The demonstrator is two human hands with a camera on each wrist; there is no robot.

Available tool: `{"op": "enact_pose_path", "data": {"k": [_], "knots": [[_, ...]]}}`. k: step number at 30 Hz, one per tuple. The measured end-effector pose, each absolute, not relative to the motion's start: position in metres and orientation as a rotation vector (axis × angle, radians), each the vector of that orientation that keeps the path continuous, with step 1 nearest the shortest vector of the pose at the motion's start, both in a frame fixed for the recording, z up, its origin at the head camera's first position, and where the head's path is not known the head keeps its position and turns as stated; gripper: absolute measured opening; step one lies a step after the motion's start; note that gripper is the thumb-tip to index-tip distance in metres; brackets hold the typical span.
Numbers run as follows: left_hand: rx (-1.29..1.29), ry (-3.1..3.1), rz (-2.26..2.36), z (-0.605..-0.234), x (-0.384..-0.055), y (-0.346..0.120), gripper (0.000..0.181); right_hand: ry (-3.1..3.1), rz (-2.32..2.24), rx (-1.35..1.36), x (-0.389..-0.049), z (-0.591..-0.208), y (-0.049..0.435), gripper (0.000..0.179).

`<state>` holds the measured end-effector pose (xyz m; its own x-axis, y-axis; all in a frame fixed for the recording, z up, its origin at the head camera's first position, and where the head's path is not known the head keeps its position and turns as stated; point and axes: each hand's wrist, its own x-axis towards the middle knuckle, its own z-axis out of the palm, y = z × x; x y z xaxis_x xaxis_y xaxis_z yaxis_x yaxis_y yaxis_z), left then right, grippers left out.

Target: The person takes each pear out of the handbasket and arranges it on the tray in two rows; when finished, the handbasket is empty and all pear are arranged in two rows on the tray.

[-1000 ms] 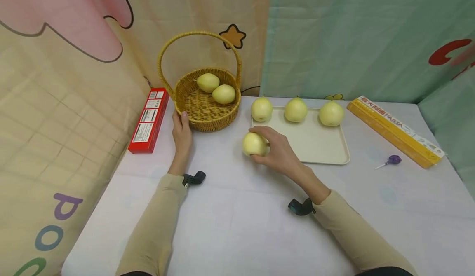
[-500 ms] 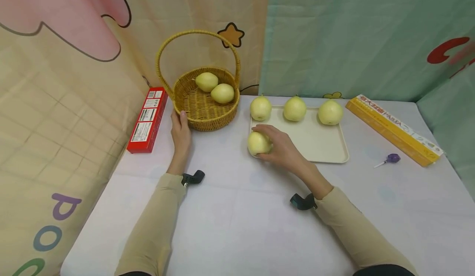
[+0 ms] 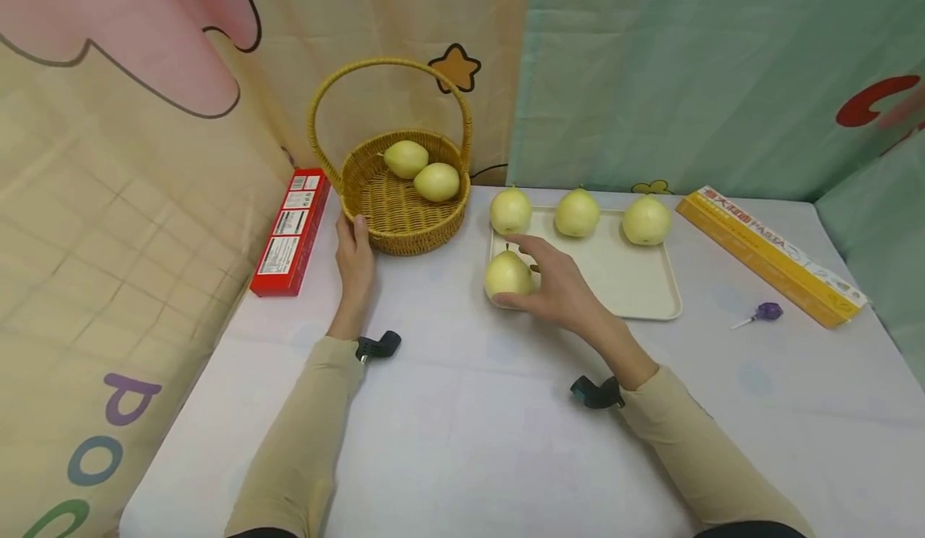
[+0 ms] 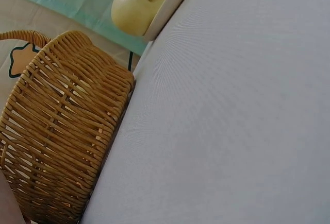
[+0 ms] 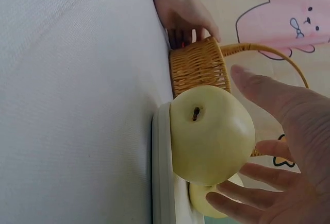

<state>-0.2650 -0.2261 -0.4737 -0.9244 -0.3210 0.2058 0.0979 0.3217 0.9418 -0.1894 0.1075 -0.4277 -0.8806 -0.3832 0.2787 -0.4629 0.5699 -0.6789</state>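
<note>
Yellow pear [image 3: 508,275] sits at nine o'clock from your right hand [image 3: 556,287], spread loosely round it; your left hand [image 3: 354,266] holds the basket [image 3: 417,242] at one o'clock.

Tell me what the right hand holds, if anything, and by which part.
Nothing: the right hand is open beside the pear on the tray, thumb clear of the fruit.

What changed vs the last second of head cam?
Right hand moved its pear rightward onto the tray's near-left corner, turned it stem up and let go; the fingers are now open around it. Unchanged: left hand at the basket, two pears inside, three pears along the tray's far edge.
</note>
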Motion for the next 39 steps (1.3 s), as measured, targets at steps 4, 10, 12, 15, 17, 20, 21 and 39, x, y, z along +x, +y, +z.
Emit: {"op": "enact_pose_path", "data": {"k": [4, 10, 12, 15, 17, 20, 21, 39], "knots": [[0.199, -2.235, -1.641, -0.473, -0.265, -0.226, 0.068, -2.652, 1.24, 0.683, -0.191, -0.429, 0.107, 0.084], [0.202, -2.239, -1.636, -0.472, -0.264, -0.226, 0.068, -2.577, 1.271, 0.622, -0.192, -0.429, 0.102, 0.076], [0.198, -2.239, -1.631, -0.472, -0.265, -0.226, 0.068, -2.571, 1.258, 0.599, -0.192, -0.428, 0.1, 0.076], [0.191, -2.235, -1.626, -0.473, -0.265, -0.226, 0.067, -2.575, 1.233, 0.581, -0.193, -0.424, 0.095, 0.077], [0.188, -2.237, -1.626, -0.473, -0.265, -0.226, 0.067, -2.575, 1.218, 0.581, -0.194, -0.422, 0.092, 0.076], [0.192, -2.237, -1.632, -0.473, -0.265, -0.226, 0.068, -2.569, 1.198, 0.613, -0.199, -0.415, 0.085, 0.074], [0.193, -2.236, -1.633, -0.473, -0.265, -0.226, 0.068, -2.568, 1.193, 0.628, -0.201, -0.412, 0.083, 0.073], [0.189, -2.224, -1.62, -0.473, -0.265, -0.226, 0.066, -2.726, 1.062, 0.771, -0.265, -0.36, 0.044, 0.072]]}}
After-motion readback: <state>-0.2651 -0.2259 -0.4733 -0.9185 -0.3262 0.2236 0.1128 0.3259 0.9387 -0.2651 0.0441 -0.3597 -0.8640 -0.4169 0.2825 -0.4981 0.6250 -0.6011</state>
